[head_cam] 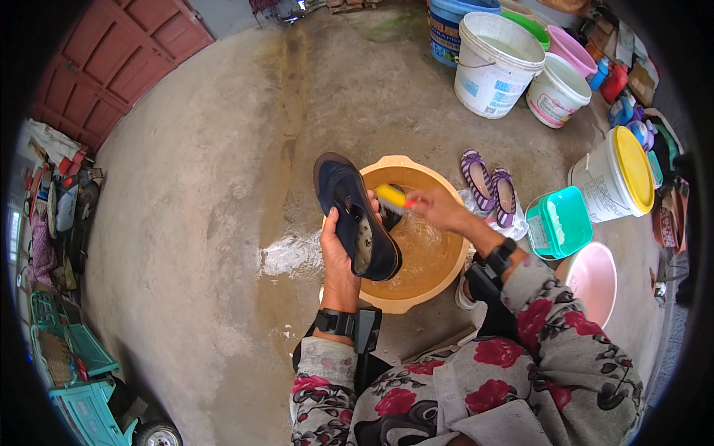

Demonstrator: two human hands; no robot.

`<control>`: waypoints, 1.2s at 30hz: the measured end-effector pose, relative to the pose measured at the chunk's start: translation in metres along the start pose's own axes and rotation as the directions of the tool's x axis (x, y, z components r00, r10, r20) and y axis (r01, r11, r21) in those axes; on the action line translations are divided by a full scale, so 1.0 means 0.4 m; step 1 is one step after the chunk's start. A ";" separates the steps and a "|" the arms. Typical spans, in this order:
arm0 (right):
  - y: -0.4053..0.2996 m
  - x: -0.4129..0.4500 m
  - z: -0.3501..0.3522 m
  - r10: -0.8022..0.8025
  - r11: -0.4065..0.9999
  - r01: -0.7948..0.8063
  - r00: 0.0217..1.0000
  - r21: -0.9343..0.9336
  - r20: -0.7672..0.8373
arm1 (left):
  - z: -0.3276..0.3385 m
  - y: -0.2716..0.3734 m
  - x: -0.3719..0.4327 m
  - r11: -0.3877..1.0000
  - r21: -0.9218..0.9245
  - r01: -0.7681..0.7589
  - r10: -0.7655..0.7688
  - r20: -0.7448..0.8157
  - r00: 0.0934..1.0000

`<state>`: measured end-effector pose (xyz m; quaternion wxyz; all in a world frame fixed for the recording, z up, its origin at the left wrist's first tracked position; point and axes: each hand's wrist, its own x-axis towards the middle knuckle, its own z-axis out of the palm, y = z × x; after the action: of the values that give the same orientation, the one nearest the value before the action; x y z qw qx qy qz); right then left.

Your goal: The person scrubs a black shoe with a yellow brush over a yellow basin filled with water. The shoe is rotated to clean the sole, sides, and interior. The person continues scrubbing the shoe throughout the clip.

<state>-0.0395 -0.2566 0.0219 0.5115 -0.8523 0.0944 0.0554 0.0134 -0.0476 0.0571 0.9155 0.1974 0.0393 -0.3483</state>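
My left hand (341, 259) holds a dark blue shoe (341, 195) tilted, its opening and printed insole facing up, above the left part of an orange plastic basin (446, 267). In my right hand (438, 207) is a small brush (391, 195) with a yellow head and red handle, blurred, just right of the shoe. Water stands in the basin. A second dark shoe (397, 214) shows partly in the basin behind the brush; the rest of it is hidden.
Purple striped flat shoes (478, 181) lie on a plastic bag right of the basin. Beyond are a teal bucket (577, 223), a pink basin (605, 279), a yellow-lidded bucket (636, 170) and white buckets (468, 83). A teal cart (83, 401) stands at lower left on the wet concrete floor.
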 end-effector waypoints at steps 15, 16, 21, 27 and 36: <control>-0.160 -0.068 -0.032 -0.394 0.886 0.452 0.850 0.103 -0.349 | -0.007 -0.026 -0.015 0.977 0.030 0.210 -0.211 0.048 0.976; -0.158 -0.064 -0.039 -0.376 0.900 0.428 0.855 0.077 -0.358 | -0.004 -0.027 -0.015 0.970 0.062 0.234 -0.234 0.004 0.972; -0.162 -0.056 -0.051 -0.337 0.915 0.400 0.829 0.052 -0.446 | -0.005 -0.033 -0.012 0.939 0.254 0.231 -0.232 -0.024 0.972; -0.162 -0.094 -0.026 -0.538 0.807 0.590 0.754 0.030 -0.376 | -0.026 -0.004 0.009 0.988 0.113 0.103 -0.091 -0.105 0.990; -0.141 -0.060 -0.035 -0.438 0.890 0.451 0.809 -0.065 -0.392 | -0.016 -0.022 -0.001 0.945 0.230 0.231 -0.220 -0.071 0.973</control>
<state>-0.0506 -0.2403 0.0817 0.4936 -0.8357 -0.0052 -0.2405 0.0078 -0.0510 0.0484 0.8385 0.3069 0.0403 -0.4484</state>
